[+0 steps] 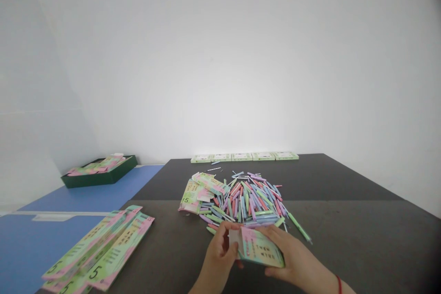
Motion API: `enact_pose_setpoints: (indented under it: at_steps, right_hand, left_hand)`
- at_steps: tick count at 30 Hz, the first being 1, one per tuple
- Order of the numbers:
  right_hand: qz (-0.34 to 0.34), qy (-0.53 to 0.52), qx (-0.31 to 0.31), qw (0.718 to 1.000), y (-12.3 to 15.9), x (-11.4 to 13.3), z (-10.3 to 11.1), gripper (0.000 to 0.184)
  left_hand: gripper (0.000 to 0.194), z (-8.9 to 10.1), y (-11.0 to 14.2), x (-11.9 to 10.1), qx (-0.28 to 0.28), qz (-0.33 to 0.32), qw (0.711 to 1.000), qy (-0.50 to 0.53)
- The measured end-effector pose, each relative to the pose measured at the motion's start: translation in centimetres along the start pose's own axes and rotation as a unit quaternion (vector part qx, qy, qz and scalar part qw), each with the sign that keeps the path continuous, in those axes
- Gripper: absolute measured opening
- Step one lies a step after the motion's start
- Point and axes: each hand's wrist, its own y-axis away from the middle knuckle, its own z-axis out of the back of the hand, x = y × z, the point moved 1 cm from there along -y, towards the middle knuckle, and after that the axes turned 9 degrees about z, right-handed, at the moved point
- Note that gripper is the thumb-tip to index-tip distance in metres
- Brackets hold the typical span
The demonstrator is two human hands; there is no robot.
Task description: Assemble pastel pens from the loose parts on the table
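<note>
A small pink and green printed cardboard box (261,249) is held between my two hands, low in the middle of the view. My left hand (222,249) pinches its left end, where a pale end flap shows. Around the right side of the box wraps my right hand (292,257), with a red cord on that wrist. Just beyond the hands lies a heap of pastel pens (246,202) in purple, green, blue and red. Touching the heap's left side are several more printed boxes (191,195), loosely piled.
Flattened printed boxes (110,250) overlap at the dark table's (165,252) left edge. A green tray (117,172) of similar packaging sits on the blue surface (86,200) to the left. Several pale green boxes (241,157) line the far edge by the wall.
</note>
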Motion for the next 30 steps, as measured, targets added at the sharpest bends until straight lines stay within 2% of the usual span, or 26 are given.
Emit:
enact_pose_setpoints:
  at_steps: [4, 9, 12, 20, 26, 30]
  right_hand:
    - [-0.018, 0.021, -0.003, 1.000, 0.2, -0.5, -1.1, 0.079]
    - [-0.023, 0.036, 0.002, 0.999, 0.2, -0.6, -2.1, 0.083]
    - [-0.017, 0.047, 0.001, 0.999, 0.2, -0.5, -2.5, 0.083]
    - [-0.007, 0.066, -0.001, 0.998, 0.2, -0.4, -3.2, 0.087]
    - [-0.012, 0.063, -0.002, 0.998, 0.2, -0.4, -3.3, 0.089]
    - [-0.013, 0.064, -0.001, 0.998, 0.1, -0.4, -3.3, 0.088]
  left_hand:
    - [0.023, -0.3, 0.2, 0.1, -0.048, 0.018, 0.998, -0.023]
    - [0.028, -0.9, 0.7, 0.2, -0.110, -0.037, 0.990, -0.080]
    - [0.035, -1.0, 0.9, 0.7, -0.128, -0.041, 0.985, -0.108]
    - [0.044, -0.9, 0.8, 1.8, -0.113, -0.060, 0.988, -0.090]
    - [0.044, -0.6, 0.2, 2.7, -0.089, 0.000, 0.995, 0.042]
    - [0.048, -0.7, 0.1, 3.0, -0.078, 0.022, 0.994, 0.072]
